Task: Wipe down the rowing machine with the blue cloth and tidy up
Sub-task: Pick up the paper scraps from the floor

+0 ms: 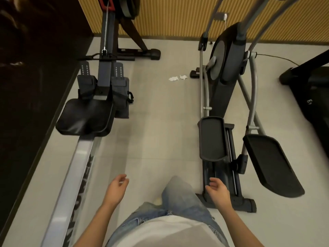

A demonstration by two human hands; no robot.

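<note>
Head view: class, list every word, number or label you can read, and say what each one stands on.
"POWER": in dark letters along the side of the rower rail; the letters that follow toward the camera are too blurred to read.
A small white mark on the black machine at the right edge: too small and cut off to read.
No other text shows.
</note>
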